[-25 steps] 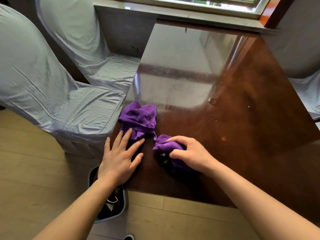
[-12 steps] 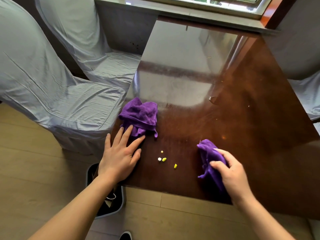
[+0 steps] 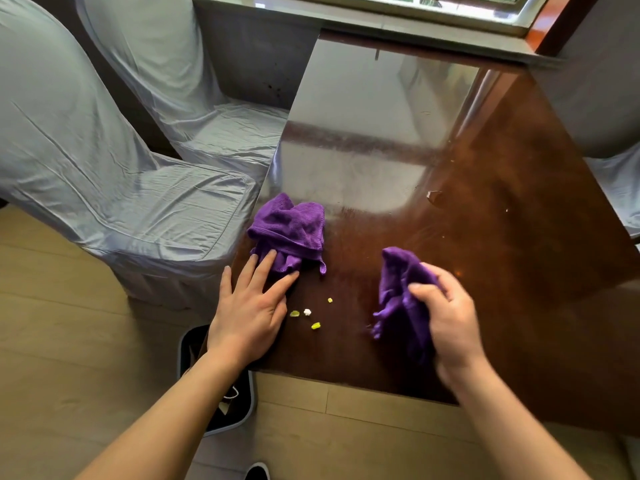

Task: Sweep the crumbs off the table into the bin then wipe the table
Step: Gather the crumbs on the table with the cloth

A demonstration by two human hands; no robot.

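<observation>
Several small yellow and white crumbs [image 3: 307, 312] lie on the dark glossy table [image 3: 485, 237] near its front left corner. My right hand [image 3: 446, 317] grips a bunched purple cloth [image 3: 398, 292], held just right of the crumbs and a little above the table. My left hand [image 3: 251, 306] lies flat and spread at the table's left edge, its fingertips on a second crumpled purple cloth [image 3: 289, 230]. A dark bin with a grey rim [image 3: 242, 410] stands on the floor under that corner, partly hidden by my left forearm.
Two chairs in pale blue-grey covers [image 3: 121, 188] stand close to the table's left side. Another covered chair [image 3: 620, 181] shows at the right edge. A window sill [image 3: 381, 19] runs behind the table. A dark shoe tip [image 3: 258, 472] shows on the wooden floor.
My right hand lifted its cloth off the crumbs and drew it to the right, uncovering them, then came back slightly left. My left hand stayed in place.
</observation>
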